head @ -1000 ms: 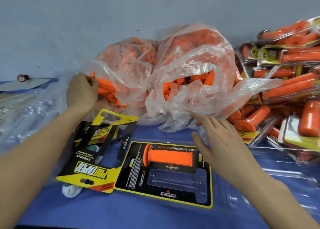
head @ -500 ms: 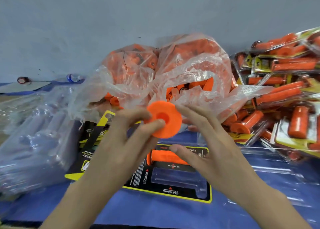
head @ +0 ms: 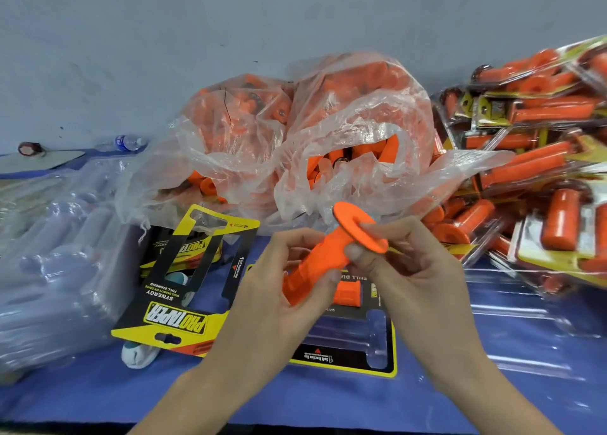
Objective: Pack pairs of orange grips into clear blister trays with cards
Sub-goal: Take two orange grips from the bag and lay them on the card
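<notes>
An orange grip [head: 323,259] with a round flange is held up over the table between both hands. My left hand [head: 279,290] grips its lower shaft. My right hand [head: 407,270] pinches the flange end with thumb and fingers. Below them lies a clear blister tray on a black and yellow card [head: 364,352]; one orange grip [head: 348,293] sits in its upper cavity, mostly hidden by my hands, and the lower cavity is bare. A stack of black and yellow cards [head: 184,290] lies to the left.
Two clear plastic bags of loose orange grips [head: 295,145] stand behind. Finished packs [head: 542,184] pile up at the right. A bag of clear blister trays [head: 56,257] lies at the left, more trays [head: 525,319] at the right. A water bottle [head: 126,142] lies by the wall.
The grip, earlier seen flange-on toward the camera, is now tilted so its shaft shows, held lower and nearer the tray. A second ago my left hand was in the bag.
</notes>
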Demonstrator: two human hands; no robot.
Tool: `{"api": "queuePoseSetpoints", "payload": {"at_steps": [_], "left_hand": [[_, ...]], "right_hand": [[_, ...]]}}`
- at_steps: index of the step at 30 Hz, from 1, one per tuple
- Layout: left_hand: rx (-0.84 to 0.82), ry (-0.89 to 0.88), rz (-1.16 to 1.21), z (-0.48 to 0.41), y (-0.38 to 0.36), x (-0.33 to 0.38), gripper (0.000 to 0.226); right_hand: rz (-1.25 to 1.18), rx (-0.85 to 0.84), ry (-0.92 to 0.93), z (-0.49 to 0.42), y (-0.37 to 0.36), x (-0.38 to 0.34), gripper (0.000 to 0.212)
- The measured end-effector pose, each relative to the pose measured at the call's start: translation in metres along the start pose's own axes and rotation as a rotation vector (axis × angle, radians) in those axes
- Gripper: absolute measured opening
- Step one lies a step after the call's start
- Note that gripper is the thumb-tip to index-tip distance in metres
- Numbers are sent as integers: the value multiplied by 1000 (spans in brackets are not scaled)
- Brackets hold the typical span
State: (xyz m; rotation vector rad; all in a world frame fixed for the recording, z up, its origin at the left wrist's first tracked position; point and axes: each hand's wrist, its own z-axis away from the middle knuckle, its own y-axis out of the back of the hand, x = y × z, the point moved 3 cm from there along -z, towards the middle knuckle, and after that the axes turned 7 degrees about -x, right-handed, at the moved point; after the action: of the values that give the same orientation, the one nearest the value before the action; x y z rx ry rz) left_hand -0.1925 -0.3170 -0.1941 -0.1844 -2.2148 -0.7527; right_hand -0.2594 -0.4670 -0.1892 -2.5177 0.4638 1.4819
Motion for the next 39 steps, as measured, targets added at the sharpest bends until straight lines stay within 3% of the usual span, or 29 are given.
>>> {"api": "queuePoseSetpoints", "payload": {"at_steps": [2,4,9,13,17,24,27,33,36,39], "left_hand": [[-23,23,-20,-2,-1,1,30],[-63,-20,-123,-3,1,2,29],[-269,-63,-406,2,12,-14,32],[-430,-274,-658,11,-7,-18,32],[-502,-297,-699,18,-20,-27,29],[-534,-239,-725,20,-26,-42,31],[-560,-233,-733,21,-31,-46,31],[-531,-218,-696,19,-23,-45,37],[-401,-166,-701,14,1,-45,37],[-183,15,-682,9,34,-55,29]], "right_hand": [[-111,23,-30,2,1,2,13],[-76,-17,-75,3,3,3,15],[405,-318,-153,15,40,3,44],[570,-70,-107,31,71,-2,31],[582,31,-132,47,79,5,23],[255,70,-265,71,58,10,22],[13,86,-442,86,43,19,40],[-370,166,-809,123,10,41,48],[-451,359,-882,129,12,43,25],[-513,457,-868,128,14,37,5]]}}
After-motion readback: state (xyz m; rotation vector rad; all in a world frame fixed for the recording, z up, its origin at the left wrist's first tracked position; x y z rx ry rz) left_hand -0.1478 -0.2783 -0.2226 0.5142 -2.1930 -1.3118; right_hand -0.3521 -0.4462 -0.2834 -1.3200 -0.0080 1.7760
